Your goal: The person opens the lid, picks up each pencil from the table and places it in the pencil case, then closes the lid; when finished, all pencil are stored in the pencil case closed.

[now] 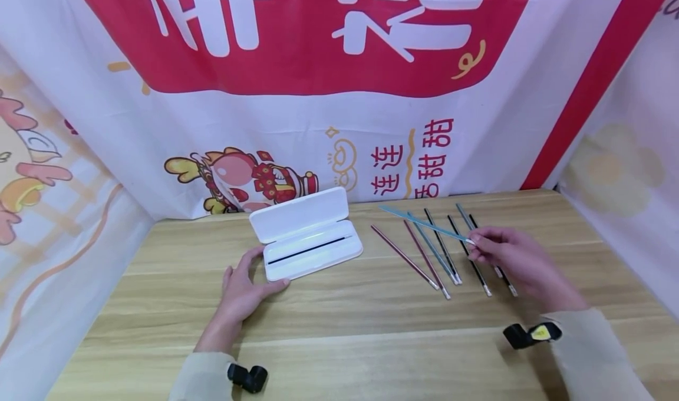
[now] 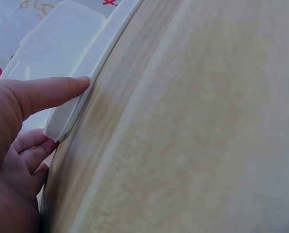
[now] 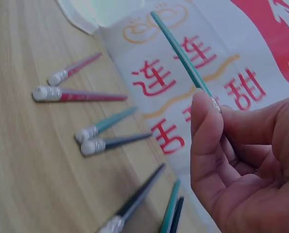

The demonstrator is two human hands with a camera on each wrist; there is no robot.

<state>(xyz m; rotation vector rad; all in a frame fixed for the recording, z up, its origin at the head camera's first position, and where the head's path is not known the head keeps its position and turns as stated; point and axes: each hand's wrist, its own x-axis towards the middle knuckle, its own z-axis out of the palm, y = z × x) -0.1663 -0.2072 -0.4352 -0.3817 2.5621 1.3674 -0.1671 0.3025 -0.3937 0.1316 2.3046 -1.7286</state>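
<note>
An open white pencil case (image 1: pixel 313 259) lies on the table with its lid (image 1: pixel 299 215) tilted back. Inside it is one black pencil (image 1: pixel 305 250). My left hand (image 1: pixel 241 289) grips the case's left end, the thumb (image 2: pixel 57 94) on the front edge and the other fingers round the side. My right hand (image 1: pixel 509 259) holds up a teal pencil (image 1: pixel 424 221), pinched between thumb and fingertips near its white eraser end. In the right wrist view that pencil (image 3: pixel 180 53) points up and away from the hand.
Several pencils lie loosely side by side right of the case: red ones (image 1: pixel 405 256), teal ones (image 1: pixel 432 247) and black ones (image 1: pixel 469 256), eraser ends toward me. A printed cloth (image 1: pixel 297 118) hangs behind the wooden table (image 1: pixel 339 354), with more cloth at both sides.
</note>
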